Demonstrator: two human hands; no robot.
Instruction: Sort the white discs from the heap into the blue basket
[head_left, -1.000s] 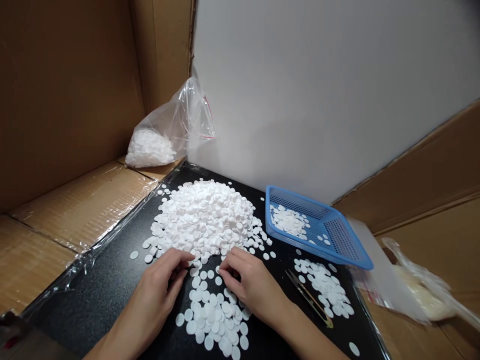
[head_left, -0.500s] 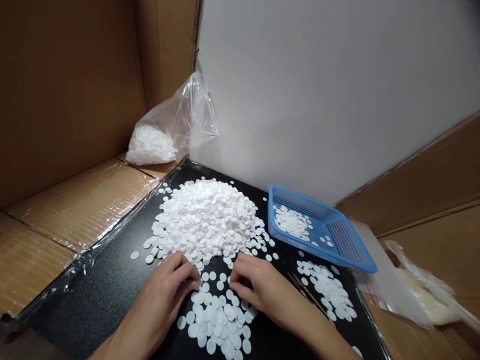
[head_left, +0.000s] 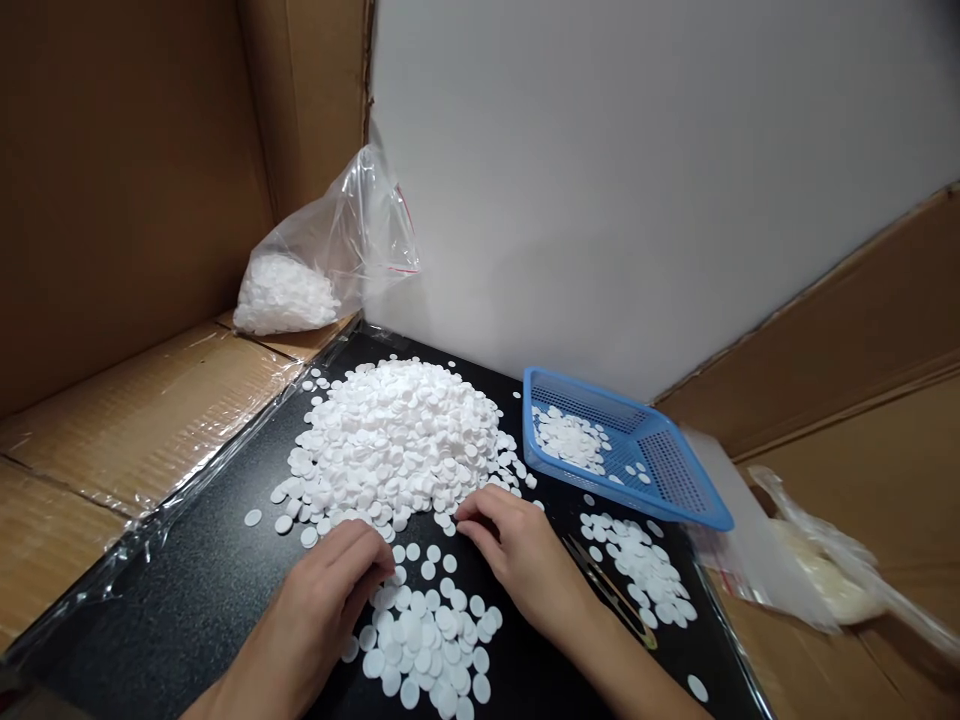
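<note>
A large mound of small white round discs (head_left: 405,430) rests on the black tabletop. My right hand (head_left: 517,555) is at its front edge, thumb and forefinger drawn together by a few loose discs; whether one is between the tips I cannot make out. Lower left, my left hand (head_left: 330,590) has its fingers curled, the tips close to single discs at the top of a smaller spread of white discs (head_left: 427,645). What those fingers hold, if anything, is hidden. Tweezers (head_left: 611,590) lie on the table beside my right forearm.
A blue perforated basket (head_left: 630,490) with some discs stands at the back right. Another group of discs (head_left: 645,570) lies in front of it. A clear bag of white pieces (head_left: 289,290) sits on cardboard at back left; a second plastic bag (head_left: 821,570) lies far right.
My right hand has moved up and away from the small spread to the mound's edge. My left hand stays near the same discs. The view has shifted slightly.
</note>
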